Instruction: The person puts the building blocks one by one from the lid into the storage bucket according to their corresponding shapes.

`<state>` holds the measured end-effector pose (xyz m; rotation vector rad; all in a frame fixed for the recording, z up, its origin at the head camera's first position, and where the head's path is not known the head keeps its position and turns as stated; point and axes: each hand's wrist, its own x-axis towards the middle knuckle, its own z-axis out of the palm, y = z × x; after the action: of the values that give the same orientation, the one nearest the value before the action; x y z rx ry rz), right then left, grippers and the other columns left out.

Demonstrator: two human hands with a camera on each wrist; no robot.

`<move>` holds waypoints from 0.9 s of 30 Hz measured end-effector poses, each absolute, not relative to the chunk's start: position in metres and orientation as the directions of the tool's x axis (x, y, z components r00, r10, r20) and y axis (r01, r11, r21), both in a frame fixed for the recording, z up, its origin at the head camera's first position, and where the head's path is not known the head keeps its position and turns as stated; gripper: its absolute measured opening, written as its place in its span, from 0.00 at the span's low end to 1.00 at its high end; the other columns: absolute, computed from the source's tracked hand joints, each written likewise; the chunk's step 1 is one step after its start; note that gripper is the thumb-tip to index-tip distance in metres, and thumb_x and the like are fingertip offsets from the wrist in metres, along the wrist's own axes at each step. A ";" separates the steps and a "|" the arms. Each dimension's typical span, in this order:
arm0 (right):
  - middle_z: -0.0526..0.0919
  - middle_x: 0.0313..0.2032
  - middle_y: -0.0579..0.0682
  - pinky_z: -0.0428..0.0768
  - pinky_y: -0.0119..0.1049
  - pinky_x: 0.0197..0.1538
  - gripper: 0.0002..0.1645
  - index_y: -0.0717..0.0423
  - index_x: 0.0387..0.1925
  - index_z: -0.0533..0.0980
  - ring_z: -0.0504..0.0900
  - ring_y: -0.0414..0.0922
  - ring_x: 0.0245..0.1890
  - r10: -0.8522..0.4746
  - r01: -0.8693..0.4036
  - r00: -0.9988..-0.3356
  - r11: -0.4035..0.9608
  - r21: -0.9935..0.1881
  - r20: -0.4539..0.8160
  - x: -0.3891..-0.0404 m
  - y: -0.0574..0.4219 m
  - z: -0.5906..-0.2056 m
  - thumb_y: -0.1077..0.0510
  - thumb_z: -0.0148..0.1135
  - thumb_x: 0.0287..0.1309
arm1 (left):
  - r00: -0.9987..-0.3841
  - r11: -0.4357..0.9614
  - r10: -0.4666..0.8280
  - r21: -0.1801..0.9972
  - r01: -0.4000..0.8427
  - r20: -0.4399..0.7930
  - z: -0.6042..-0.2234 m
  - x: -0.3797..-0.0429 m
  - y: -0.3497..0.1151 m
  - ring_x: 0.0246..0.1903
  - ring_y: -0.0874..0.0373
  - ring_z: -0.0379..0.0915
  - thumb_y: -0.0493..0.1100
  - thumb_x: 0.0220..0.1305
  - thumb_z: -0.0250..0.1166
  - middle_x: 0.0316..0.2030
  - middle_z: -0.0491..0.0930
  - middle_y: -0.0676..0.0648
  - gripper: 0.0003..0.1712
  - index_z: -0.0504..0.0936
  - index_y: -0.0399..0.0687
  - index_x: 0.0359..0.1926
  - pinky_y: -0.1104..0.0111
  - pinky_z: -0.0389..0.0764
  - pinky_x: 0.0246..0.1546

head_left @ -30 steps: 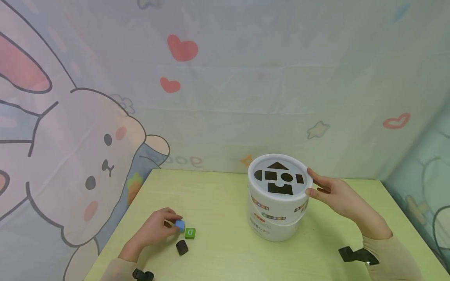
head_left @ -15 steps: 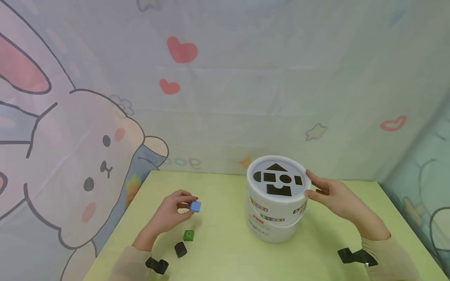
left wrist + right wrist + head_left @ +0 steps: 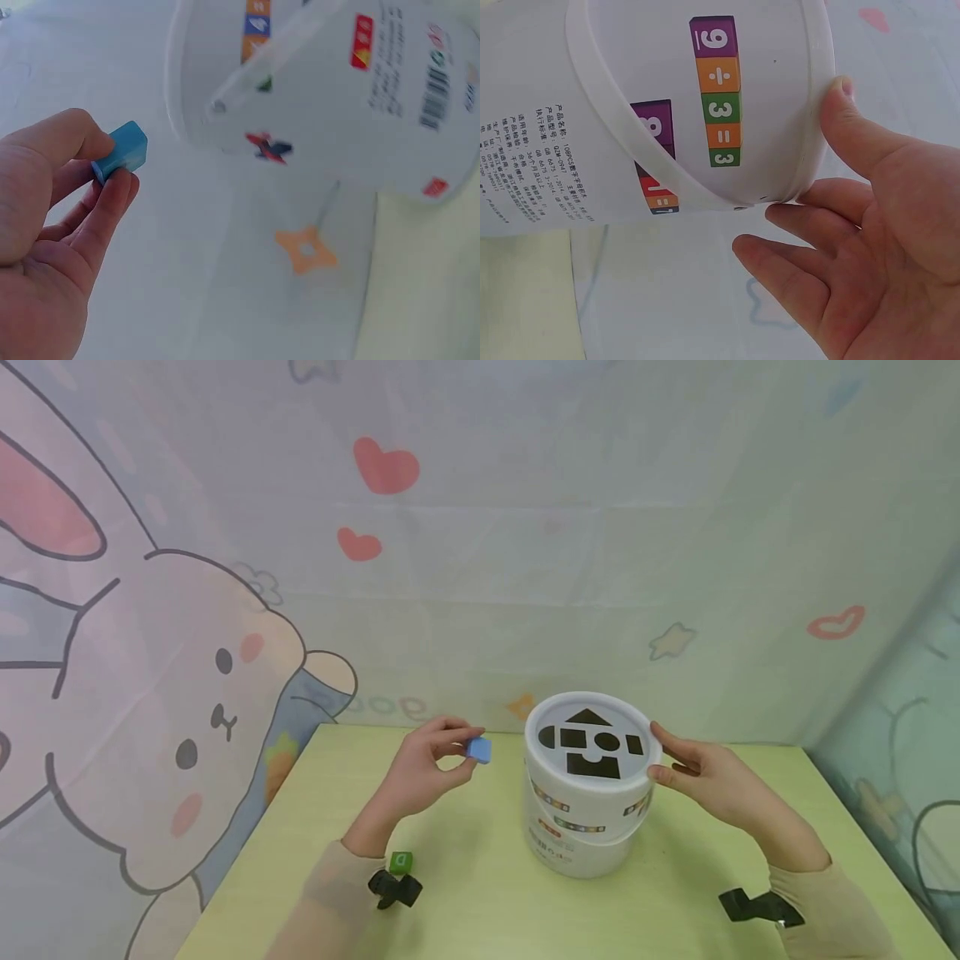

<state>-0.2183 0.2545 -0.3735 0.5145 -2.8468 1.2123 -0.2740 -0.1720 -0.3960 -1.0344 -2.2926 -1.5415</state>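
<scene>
A small blue block [image 3: 479, 750] is pinched between the thumb and fingers of my left hand [image 3: 426, 770], raised left of a white bucket [image 3: 581, 852]. In the left wrist view the block [image 3: 122, 152] shows flat sides and angled edges. The bucket's lid [image 3: 551, 770] has dark cutouts: a triangle, a half circle, a circle, rectangles and a notched shape. My right hand [image 3: 712, 781] holds the lid's right rim. In the right wrist view, the thumb and bent fingers of the right hand [image 3: 885, 232] touch the bucket's edge [image 3: 821, 90] from two sides.
A green letter block [image 3: 401, 862] lies on the yellow table [image 3: 480, 910], below my left forearm. The black wrist camera [image 3: 395, 888] largely hides a dark block beside it. Behind the table hangs a printed cloth [image 3: 480, 635]; a cable [image 3: 917, 843] runs at far right.
My left hand has picked the blue block off the table and carried it up and right toward the bucket. The right hand stays at the lid's rim.
</scene>
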 end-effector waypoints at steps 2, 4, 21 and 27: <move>0.62 0.77 0.66 0.79 0.60 0.64 0.47 0.59 0.83 0.57 0.75 0.65 0.68 -0.293 -0.296 -0.947 0.651 -0.699 0.128 -0.218 0.255 -0.374 0.43 0.65 0.76 | -0.729 0.175 0.436 0.745 0.644 0.528 -0.390 -0.274 -0.160 0.47 0.50 0.87 0.24 0.64 0.72 0.53 0.81 0.42 0.25 0.86 0.35 0.62 0.56 0.87 0.55; 0.63 0.77 0.67 0.79 0.60 0.63 0.47 0.59 0.83 0.57 0.76 0.66 0.68 -0.297 -0.301 -0.946 0.650 -0.698 0.131 -0.219 0.255 -0.375 0.43 0.65 0.76 | -0.719 0.137 0.432 0.748 0.649 0.545 -0.384 -0.273 -0.148 0.46 0.50 0.88 0.24 0.64 0.73 0.53 0.82 0.42 0.25 0.86 0.35 0.62 0.56 0.87 0.55; 0.65 0.76 0.67 0.80 0.63 0.62 0.46 0.57 0.83 0.58 0.77 0.68 0.66 -0.291 -0.301 -0.947 0.662 -0.686 0.135 -0.219 0.254 -0.373 0.45 0.65 0.76 | -0.689 0.174 0.483 0.712 0.681 0.541 -0.361 -0.270 -0.064 0.45 0.54 0.87 0.31 0.67 0.74 0.52 0.81 0.41 0.22 0.86 0.33 0.62 0.57 0.89 0.51; 0.64 0.76 0.68 0.80 0.62 0.63 0.47 0.55 0.84 0.57 0.76 0.68 0.67 -0.282 -0.281 -0.952 0.659 -0.697 0.117 -0.217 0.255 -0.374 0.42 0.64 0.77 | -0.740 0.188 0.463 0.762 0.620 0.488 -0.360 -0.273 -0.045 0.43 0.56 0.88 0.33 0.64 0.78 0.49 0.83 0.41 0.24 0.86 0.31 0.60 0.67 0.88 0.48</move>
<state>-0.2173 0.2545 -0.3742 0.4863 -2.8628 1.2023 -0.2733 -0.0451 -0.3602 -1.0594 -2.3025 -1.5927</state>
